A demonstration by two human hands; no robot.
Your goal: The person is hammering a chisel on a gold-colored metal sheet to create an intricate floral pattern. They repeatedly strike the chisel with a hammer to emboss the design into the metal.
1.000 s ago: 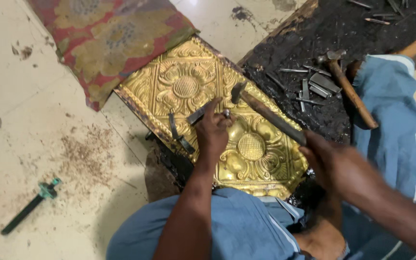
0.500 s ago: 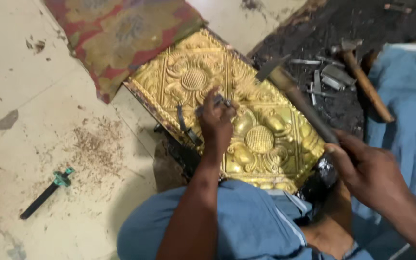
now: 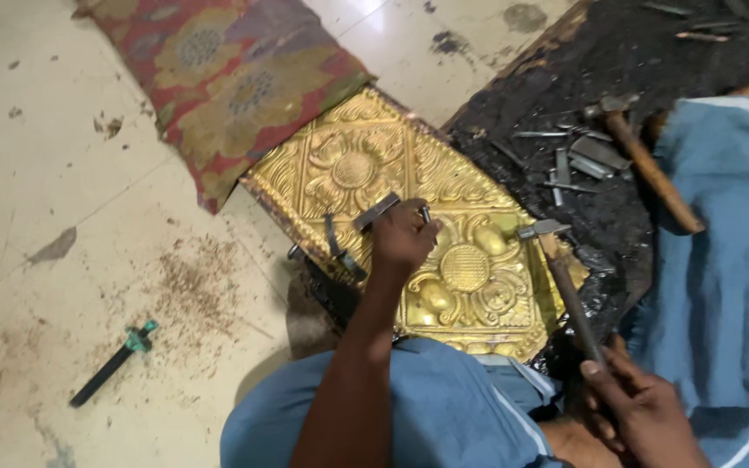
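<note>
Holding a short dark metal punch (image 3: 425, 214) upright, the left hand (image 3: 402, 238) is closed around it, tip set on the embossed golden metal sheet with flower relief (image 3: 409, 217). Sheet lies on the floor, bedded on a black pitch-like slab (image 3: 600, 113), one corner touching a red and olive patterned cushion (image 3: 218, 82).

Right hand (image 3: 639, 407) grips the wooden handle of a small steel-headed hammer (image 3: 543, 230); head hangs just beside the punch, off to its right, not touching.

A second wooden-handled hammer (image 3: 643, 160) and loose grey chisels (image 3: 578, 160) rest on the black slab. A black tool with a green collar (image 3: 114, 364) lies well apart on the pale tiled floor (image 3: 62, 208).

Risks, as judged: a glancing blow could skid the punch and scar the relief, or catch the fingers wrapped near its top. A tilted punch would likely cut a crooked mark. Too hard a strike might pierce the thin sheet.
</note>
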